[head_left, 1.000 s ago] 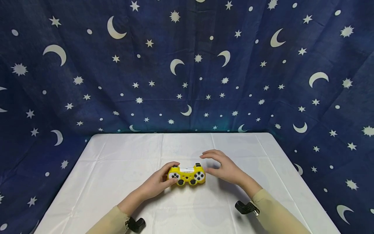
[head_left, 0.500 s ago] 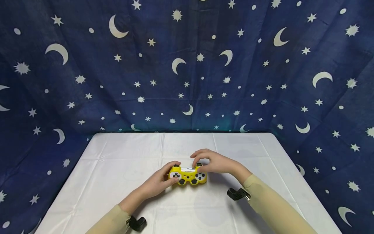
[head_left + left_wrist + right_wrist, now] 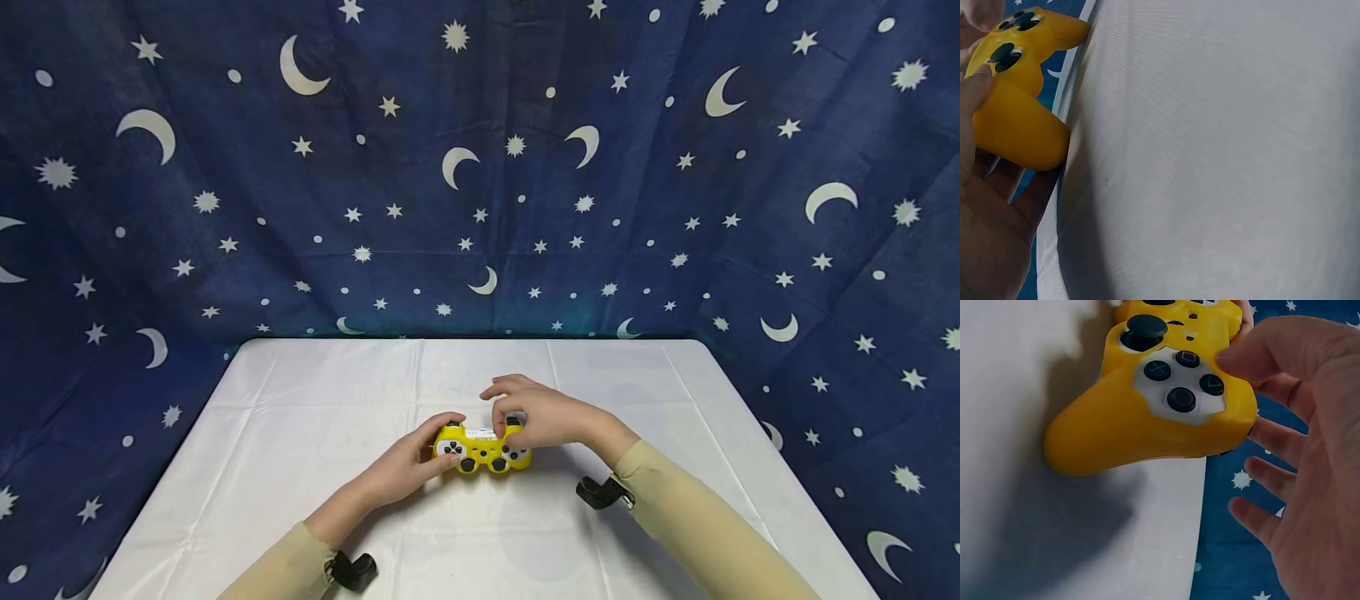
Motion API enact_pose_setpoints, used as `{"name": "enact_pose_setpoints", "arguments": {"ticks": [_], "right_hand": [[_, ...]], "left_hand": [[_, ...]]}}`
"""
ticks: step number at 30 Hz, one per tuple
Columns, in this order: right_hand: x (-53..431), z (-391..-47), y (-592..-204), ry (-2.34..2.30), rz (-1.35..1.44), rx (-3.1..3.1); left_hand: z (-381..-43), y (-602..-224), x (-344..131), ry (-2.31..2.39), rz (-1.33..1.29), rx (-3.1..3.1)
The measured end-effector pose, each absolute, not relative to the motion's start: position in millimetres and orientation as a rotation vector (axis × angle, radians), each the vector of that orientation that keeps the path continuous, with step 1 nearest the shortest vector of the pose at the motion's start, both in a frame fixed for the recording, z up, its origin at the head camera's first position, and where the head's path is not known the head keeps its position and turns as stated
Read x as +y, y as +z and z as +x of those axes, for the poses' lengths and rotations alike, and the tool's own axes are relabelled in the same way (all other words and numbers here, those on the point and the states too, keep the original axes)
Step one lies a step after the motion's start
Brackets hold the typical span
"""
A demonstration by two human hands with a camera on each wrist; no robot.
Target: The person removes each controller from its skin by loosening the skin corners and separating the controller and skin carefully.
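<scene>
A yellow, two-handled plastic game controller [image 3: 480, 458] with white button panels and black thumbsticks sits at lower centre of the head frame, above a table spread with creased white cloth [image 3: 637, 375]; whether its underside touches the cloth cannot be told. The left hand [image 3: 403, 471] grips the controller's left end, thumb on the front face and fingers behind. The right hand [image 3: 546, 417] is at the controller's upper right corner — thumb over the front, index finger bent down at the top edge, the other fingers apart — though whether these two actually pinch it cannot be told. In the right wrist frame, the thumb tip lies just beside the black square-marked button [image 3: 1187, 359], upper centre. Beige sleeves [image 3: 697, 517] and black wrist-worn devices [image 3: 354, 572] show along the lower frame; dark blue fabric [image 3: 405, 50] printed with pale moons and stars fills the upper part.
</scene>
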State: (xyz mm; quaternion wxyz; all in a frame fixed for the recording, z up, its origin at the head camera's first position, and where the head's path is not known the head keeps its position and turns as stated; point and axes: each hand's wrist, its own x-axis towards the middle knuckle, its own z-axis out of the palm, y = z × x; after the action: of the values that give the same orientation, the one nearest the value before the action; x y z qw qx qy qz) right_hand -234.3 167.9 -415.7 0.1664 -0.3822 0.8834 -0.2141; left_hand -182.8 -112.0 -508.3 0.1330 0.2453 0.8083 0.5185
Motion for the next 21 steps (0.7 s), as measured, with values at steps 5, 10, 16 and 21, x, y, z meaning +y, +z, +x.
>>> {"name": "enact_pose_setpoints", "arguments": {"ticks": [5, 10, 16, 21], "right_hand": [[165, -235, -408, -0.422, -1.150, 2.576], [163, -236, -405, -0.394, -1.189, 2.542], [163, -237, -404, -0.441, -1.210, 2.492], [167, -237, -404, -0.538, -1.167, 2.445]], "left_hand": [[-183, -507, -113, 1.494, 0.715, 2.339], [-183, -509, -114, 1.485, 0.736, 2.348], [-183, -507, -114, 1.487, 0.755, 2.341], [-180, -505, -115, 1.436, 0.776, 2.385]]}}
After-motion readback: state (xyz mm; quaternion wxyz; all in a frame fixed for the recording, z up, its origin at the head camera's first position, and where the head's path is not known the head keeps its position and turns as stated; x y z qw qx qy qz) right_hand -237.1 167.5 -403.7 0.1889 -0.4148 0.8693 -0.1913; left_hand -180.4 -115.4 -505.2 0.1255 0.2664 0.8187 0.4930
